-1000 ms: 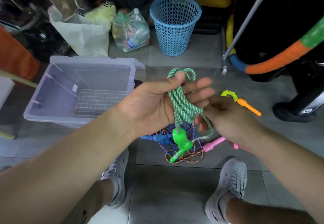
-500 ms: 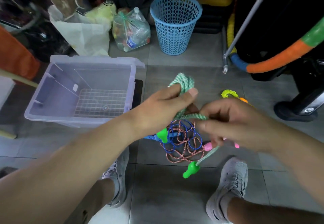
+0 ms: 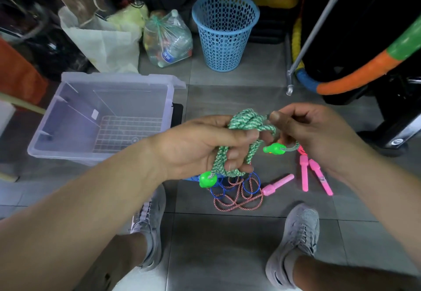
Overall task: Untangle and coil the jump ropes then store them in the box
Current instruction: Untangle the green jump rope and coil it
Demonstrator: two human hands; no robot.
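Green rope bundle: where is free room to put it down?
Free for the green rope: the box bottom, and floor tiles before the blue basket. Crowded: floor right of the box, where tangled ropes and pink handles lie.

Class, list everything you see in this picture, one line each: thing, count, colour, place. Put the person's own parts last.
green-and-white braided jump rope: one, green handles, bundled between both hands
clear plastic storage box: one, see-through, on the floor at left
pink plastic handles: three, pink, on the floor below the right hand
red-and-white twisted rope: one, on the floor between the feet
thin blue cord: several loops, blue, tangled with the twisted rope
blue perforated plastic basket: one, blue, at the back
clear bag of bottles: one, left of the basket
grey shoes: two, grey, at the bottom
left hand: grips the bundle
right hand: pinches the rope's end
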